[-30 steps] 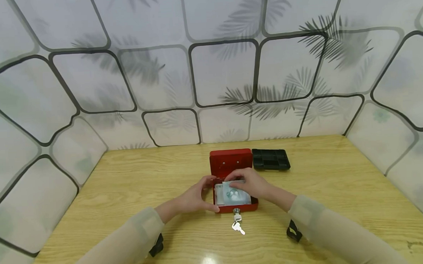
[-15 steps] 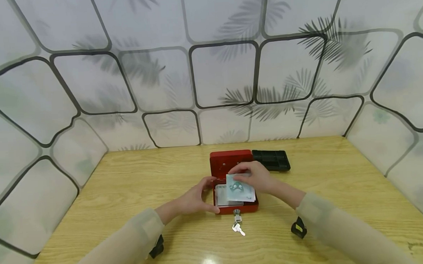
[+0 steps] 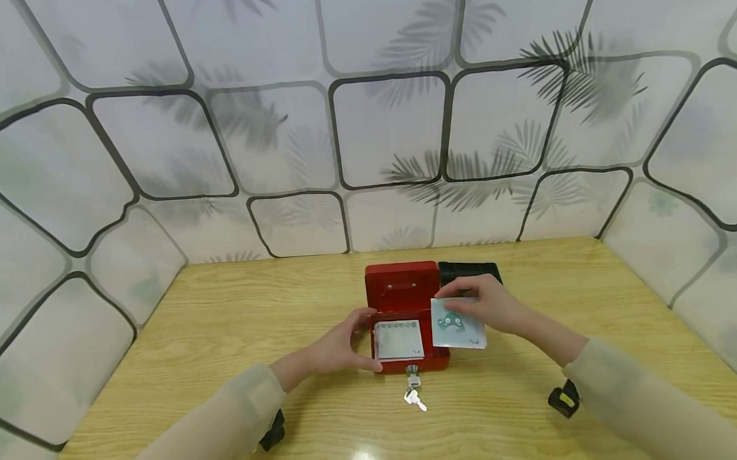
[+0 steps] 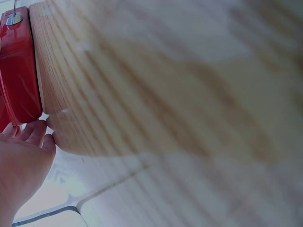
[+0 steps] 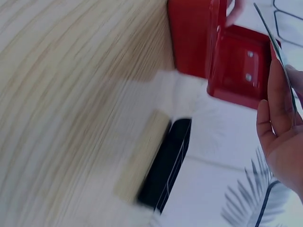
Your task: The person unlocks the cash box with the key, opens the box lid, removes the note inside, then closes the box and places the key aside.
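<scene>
A small red cash box stands on the table with its lid raised. My left hand holds the box's left side, thumb at the front corner and fingers toward the back; the left wrist view shows those fingertips right at the red wall. My right hand pinches pale note paper with a teal cartoon face, held over the box's right edge. Seen edge-on in the right wrist view, the paper is thin. More note paper lies inside on the left.
Keys hang from the lock on the box's front. Behind the right hand a black compartment tray lies next to the lid, partly hidden. The wooden table ends at a patterned fabric wall.
My right hand has lifted the cartoon note paper out of the box and moved it right, uncovering the paper beneath. The left hand has stayed at the box.
</scene>
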Demonstrator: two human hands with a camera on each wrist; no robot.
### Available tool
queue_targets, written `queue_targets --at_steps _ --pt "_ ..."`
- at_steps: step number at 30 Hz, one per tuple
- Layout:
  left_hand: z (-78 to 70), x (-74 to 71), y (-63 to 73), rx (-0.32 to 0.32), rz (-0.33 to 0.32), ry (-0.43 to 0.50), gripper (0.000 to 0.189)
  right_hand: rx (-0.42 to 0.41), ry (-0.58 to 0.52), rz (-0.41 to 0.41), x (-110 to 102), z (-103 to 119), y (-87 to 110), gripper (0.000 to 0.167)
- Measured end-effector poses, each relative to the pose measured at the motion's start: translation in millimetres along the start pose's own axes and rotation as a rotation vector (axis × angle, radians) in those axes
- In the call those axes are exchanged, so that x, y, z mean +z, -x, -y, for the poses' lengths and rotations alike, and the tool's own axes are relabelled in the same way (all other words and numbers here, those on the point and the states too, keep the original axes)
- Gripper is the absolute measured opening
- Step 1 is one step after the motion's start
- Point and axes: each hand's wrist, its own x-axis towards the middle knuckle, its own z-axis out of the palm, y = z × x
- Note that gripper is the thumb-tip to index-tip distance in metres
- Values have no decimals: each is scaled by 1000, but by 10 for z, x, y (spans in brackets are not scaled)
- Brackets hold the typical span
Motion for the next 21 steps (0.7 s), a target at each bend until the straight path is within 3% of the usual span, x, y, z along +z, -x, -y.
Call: queue_targets --at_steps 11,16,21 --pt "-7 -7 13 3 -1 -4 90 58 93 -11 -275 -270 176 18" --pt "5 -6 6 8 1 -5 90 51 106 -20 -316 -411 168 19" --pt "-1 -9 5 8 3 -15 89 24 137 24 -302 -552 94 19"
